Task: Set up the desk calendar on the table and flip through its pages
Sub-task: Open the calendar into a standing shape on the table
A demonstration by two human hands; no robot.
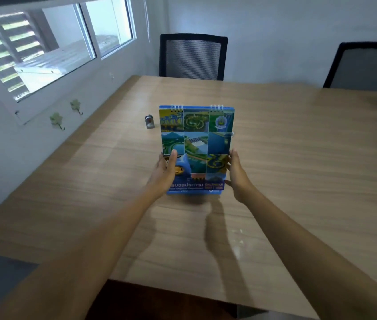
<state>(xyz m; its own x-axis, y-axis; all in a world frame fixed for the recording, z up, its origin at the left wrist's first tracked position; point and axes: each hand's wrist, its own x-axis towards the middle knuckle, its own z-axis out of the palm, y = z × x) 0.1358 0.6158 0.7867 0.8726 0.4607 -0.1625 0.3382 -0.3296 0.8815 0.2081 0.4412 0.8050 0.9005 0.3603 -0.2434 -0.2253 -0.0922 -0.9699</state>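
— How much room is there around the desk calendar [196,148]?

— Plenty. The wooden surface [298,158] runs wide and bare to the right and toward the person, with its near edge low in the view and its far edge by two black mesh chairs [193,57]. The left edge runs along a white wall under a window [51,49], where two green hooks [56,120] hang. The one thing close by is a small grey metal object [149,121], just beyond the calendar's upper left corner and apart from it.

— And the calendar itself?

— It sits near the middle of the surface, cover facing the person, with two runs of wire rings along the top edge and the printed title band at the bottom. Whether its lower edge rests on the wood or hangs just above it cannot be told; a shadow lies right beneath it.

— What are the hands doing?

— The left hand [163,173] is partly open, thumb laid across the cover's lower left and fingers behind. The right hand [236,175] is flatter, its fingers pressed along the right edge. Both grip the calendar between them.
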